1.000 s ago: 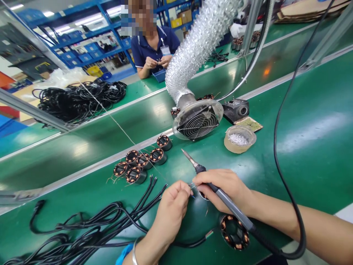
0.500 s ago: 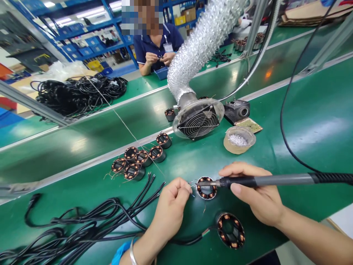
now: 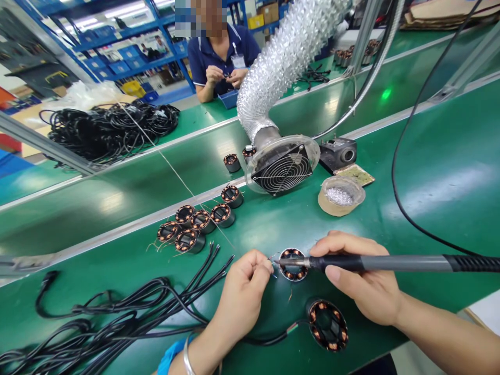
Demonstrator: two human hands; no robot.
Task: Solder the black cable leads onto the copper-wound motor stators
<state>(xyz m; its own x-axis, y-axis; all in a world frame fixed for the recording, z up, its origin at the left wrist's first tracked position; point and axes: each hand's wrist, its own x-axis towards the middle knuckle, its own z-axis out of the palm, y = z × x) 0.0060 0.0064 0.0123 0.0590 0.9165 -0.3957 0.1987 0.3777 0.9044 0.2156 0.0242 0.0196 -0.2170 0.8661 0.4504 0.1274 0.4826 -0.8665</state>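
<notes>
My right hand is closed round a soldering iron, held nearly level with its tip pointing left. The tip crosses over a motor stator with copper windings and ends close to my left fingertips. My left hand pinches thin wires beside that stator; whether the tip touches them I cannot tell. Below my right hand lies a second stator, joined to a black cable that runs under my left wrist.
Black power cables lie at the left, with several stators behind them. A fume extractor hangs ahead, near a tub of metallic shavings and an iron stand. Across the bench sits a co-worker.
The soldering iron's tip has shifted slightly, still by the left fingertips. On the strip behind, stators have moved left past the extractor. A light reflection turned from orange to green.
</notes>
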